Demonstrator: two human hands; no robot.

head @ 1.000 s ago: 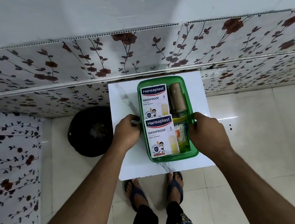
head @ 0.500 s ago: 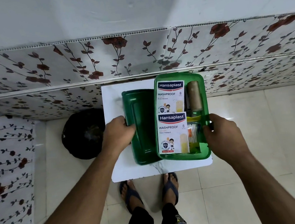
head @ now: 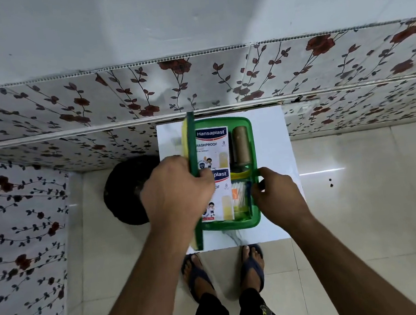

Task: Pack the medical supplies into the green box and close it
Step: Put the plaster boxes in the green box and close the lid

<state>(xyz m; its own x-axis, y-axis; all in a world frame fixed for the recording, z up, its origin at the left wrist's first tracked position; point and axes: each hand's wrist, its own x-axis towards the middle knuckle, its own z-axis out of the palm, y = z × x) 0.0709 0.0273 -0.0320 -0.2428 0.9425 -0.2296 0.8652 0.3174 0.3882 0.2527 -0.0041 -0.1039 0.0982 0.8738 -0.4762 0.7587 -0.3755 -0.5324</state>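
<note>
- Head view: the green box [head: 247, 136] sits on a small white table [head: 269, 134] against a wall of flowered tiles [head: 64, 107], near the centre of the picture.
- The box is open. Two white Hansaplast plaster packs lie along its left half, the far pack [head: 212, 147] at 12 o'clock in the box and the near pack [head: 223, 194] toward 6 o'clock, one just behind the other.
- A brown roll [head: 241, 145] lies along the right side of the box, beside the far pack.
- Below the roll, at about 4 o'clock in the box, lies a clear packet of cotton buds [head: 240, 197]; a yellow item above it is too blurred to tell.
- The green lid [head: 192, 143] stands on edge along the box's left rim, at 9 o'clock, nearly upright, with a yellow face turned left.
- The left hand [head: 177, 195] is closed on the lid's middle, thumb over its right face above the near pack, fingers behind it.
- The right hand [head: 278, 193] is at the box's right rim, at 3 o'clock, fingers curled and pinching the rim or a tab there; I cannot tell which.
- A dark round thing [head: 127, 193] rests on the floor at 9 o'clock from the table.
- Two feet in dark sandals [head: 252, 267] stand on pale floor tiles at 6 o'clock, just below the table edge.
</note>
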